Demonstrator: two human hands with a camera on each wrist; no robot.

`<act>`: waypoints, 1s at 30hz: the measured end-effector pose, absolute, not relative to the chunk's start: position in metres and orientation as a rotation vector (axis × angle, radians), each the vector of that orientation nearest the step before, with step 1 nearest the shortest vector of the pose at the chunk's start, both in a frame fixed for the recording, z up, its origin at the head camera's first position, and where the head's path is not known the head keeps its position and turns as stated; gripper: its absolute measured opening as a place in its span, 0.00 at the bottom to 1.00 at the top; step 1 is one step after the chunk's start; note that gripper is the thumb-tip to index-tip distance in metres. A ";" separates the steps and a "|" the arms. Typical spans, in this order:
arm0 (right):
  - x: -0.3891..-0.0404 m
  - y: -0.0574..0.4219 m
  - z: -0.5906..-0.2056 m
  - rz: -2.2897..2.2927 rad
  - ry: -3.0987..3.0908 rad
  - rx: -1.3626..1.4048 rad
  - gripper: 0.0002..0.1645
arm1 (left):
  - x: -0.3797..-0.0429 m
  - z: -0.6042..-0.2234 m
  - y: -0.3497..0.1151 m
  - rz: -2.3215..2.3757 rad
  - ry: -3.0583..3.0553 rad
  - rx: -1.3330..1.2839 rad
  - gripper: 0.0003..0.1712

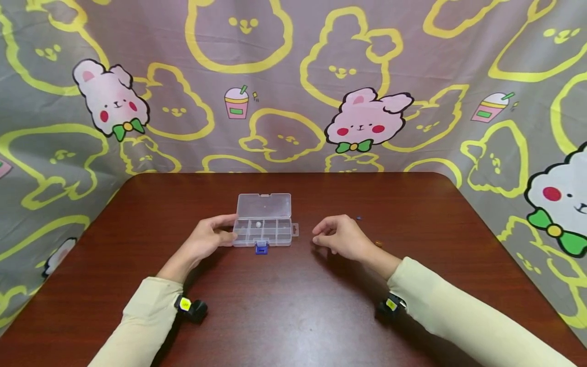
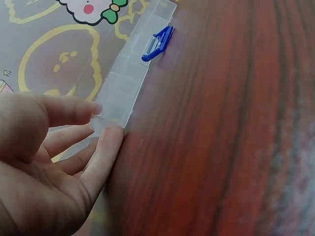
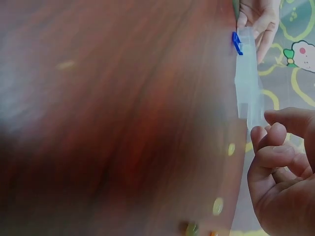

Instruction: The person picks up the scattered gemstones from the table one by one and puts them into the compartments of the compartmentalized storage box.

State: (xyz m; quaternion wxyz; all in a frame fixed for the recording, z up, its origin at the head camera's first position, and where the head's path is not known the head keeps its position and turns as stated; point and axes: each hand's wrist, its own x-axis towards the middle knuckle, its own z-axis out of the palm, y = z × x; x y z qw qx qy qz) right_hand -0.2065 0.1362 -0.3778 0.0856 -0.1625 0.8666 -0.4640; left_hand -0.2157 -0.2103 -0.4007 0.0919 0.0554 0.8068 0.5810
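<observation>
A clear plastic compartment box point(image 1: 269, 238) stands on the table with its lid point(image 1: 264, 206) raised behind it and a blue latch point(image 1: 261, 248) at its front. One back compartment holds a small whitish ball point(image 1: 259, 224). My left hand point(image 1: 208, 237) grips the box's left end, thumb at the front corner, fingers round the side. Right of the box and its hang tab point(image 1: 295, 229), my right hand point(image 1: 341, 238) hovers with loosely bent fingers. In the right wrist view, nothing shows between the thumb and fingers of this hand point(image 3: 283, 172).
Near my right hand lie a small blue piece point(image 1: 359, 218) and an orange piece point(image 1: 378, 243) on the dark wooden table point(image 1: 293, 306). Small yellowish pieces point(image 3: 218, 206) and a greenish one point(image 3: 192, 228) appear in the right wrist view. A patterned curtain point(image 1: 284, 76) surrounds the table.
</observation>
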 end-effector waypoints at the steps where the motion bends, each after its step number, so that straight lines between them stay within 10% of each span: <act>1: -0.205 0.140 -0.378 -1.387 2.583 -0.483 0.06 | -0.216 -0.401 -0.210 1.725 2.396 0.165 0.32; 30: -0.181 0.217 -0.393 -1.310 2.658 -0.430 0.09 | -0.216 -0.402 -0.210 1.724 2.399 0.172 0.32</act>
